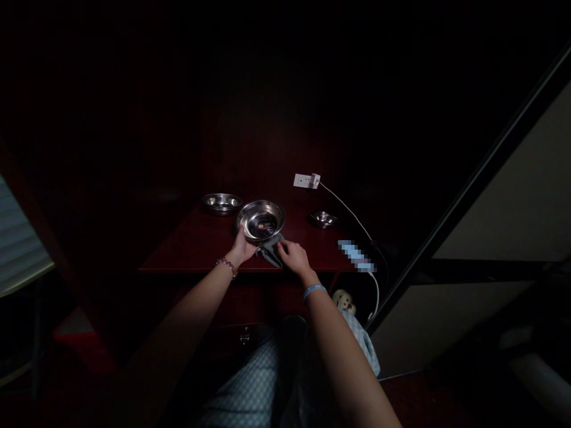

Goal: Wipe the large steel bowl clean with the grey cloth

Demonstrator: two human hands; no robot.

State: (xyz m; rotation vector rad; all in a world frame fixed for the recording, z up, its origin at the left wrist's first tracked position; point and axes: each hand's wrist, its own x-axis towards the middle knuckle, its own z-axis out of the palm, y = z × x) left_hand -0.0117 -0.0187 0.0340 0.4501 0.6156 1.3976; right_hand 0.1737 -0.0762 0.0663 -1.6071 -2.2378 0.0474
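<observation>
A shiny metal bowl [252, 214] is tilted toward me above the front part of the dark red desk. My left hand [241, 248] grips its lower left rim, thumb on the inside. Just below the bowl, my right hand [293, 255] holds a dark grey cloth [271, 251] against or close to the underside of the rim. The fingers of that hand are closed on the cloth and partly hidden by it. Behind and to the left sits another metal bowl [222, 205]. A smaller metal bowl [324, 220] rests to the right.
A white wall socket [302, 181] holds a plugged-in charger [314, 180], whose white cable [350, 209] runs down the right side. A blurred-out light blue object [357, 255] lies at the desk's right. Below is a drawer knob [244, 336].
</observation>
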